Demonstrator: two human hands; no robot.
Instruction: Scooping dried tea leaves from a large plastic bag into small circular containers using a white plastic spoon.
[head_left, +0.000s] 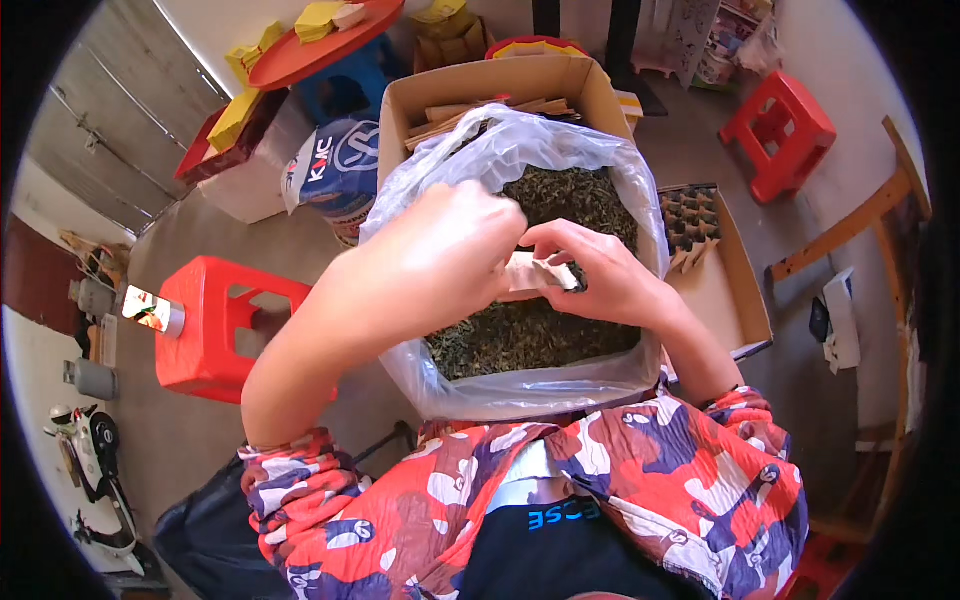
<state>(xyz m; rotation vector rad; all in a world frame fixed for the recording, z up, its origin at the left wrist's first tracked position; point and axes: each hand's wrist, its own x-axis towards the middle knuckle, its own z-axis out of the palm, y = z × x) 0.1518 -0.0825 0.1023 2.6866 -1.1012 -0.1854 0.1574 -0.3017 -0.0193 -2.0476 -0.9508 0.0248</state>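
Note:
Between my hands is a small whitish paper packet (529, 274), its right end crumpled and open-looking. My left hand (469, 232) is curled round the packet's left end, its fingertips mostly hidden behind the back of the hand. On the other end, the thumb and fingers of my right hand (604, 266) pinch the paper. Directly below, dried, shredded dark green leaves (517, 337) fill a clear plastic bag (510, 394). That bag lines a cardboard box (495, 75), with its edges folded over the rim.
Flat brown pieces (450, 112) lie at the box's far end. To the right, a shallow carton (720, 300) holds brown folded pieces. A red stool (217, 330) bearing a phone (148, 308) stands left, near a blue-and-white bucket (337, 172). Another red stool (784, 135) stands far right.

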